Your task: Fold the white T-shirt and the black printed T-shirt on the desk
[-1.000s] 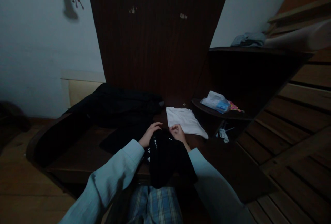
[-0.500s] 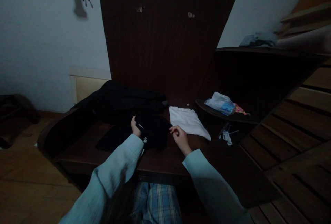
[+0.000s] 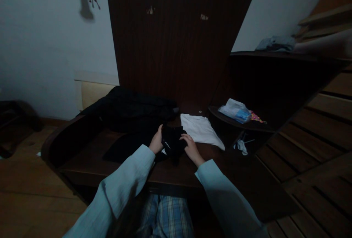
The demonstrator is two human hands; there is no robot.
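Note:
A small black garment (image 3: 171, 143) with a bit of white print is bunched up on the dark wooden table (image 3: 90, 164). My left hand (image 3: 156, 143) grips its left side, fingers curled round the cloth. My right hand (image 3: 190, 149) holds its right side, fingers closed on the fabric. A folded white garment (image 3: 201, 130) lies just beyond my right hand. A flat dark cloth (image 3: 123, 150) lies left of my left hand.
A heap of black clothes (image 3: 129, 107) fills the table's back. A dark wooden door (image 3: 178, 36) stands behind. A low shelf (image 3: 220, 115) on the right carries a white plastic bag (image 3: 233, 109). Wooden steps (image 3: 324, 120) rise at right. Grey cloth (image 3: 275, 43) lies on a high ledge.
The black garment went from my lap up onto the table, was spread there, and is now gathered into a smaller bundle between both hands, which came closer together.

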